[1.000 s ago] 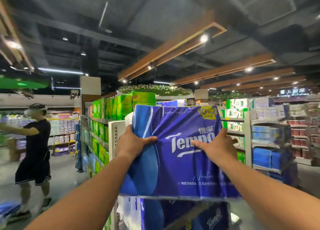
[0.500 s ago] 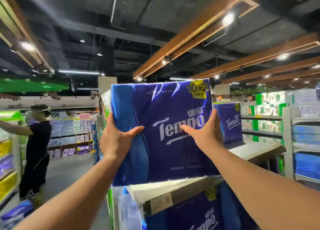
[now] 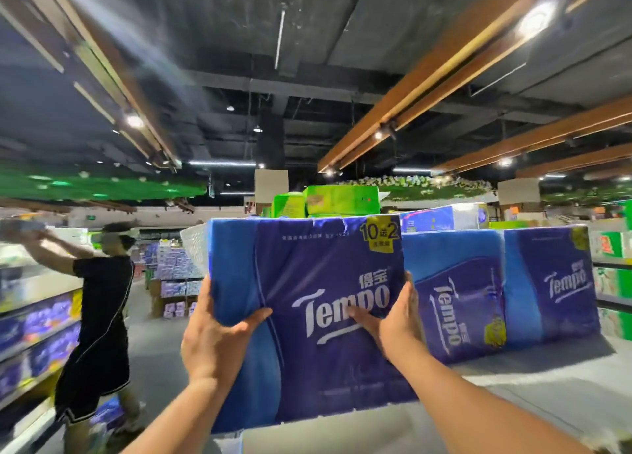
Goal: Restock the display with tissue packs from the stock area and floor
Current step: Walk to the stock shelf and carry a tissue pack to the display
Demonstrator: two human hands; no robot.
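Supermarket aisle, dark ceiling with wooden beams, and a high grey shelf top (image 3: 513, 385) up front. The person holds a big purple tissue pack (image 3: 307, 317) at its edge, just left of two matching packs (image 3: 455, 299) already standing there. Risk: the slick plastic wrap could slip, or the pack tips off the near edge since it's probably only partly on. Both arms reach up; left hand (image 3: 219, 341) and right hand (image 3: 393, 320) clamp the sides, thumbs across the front.
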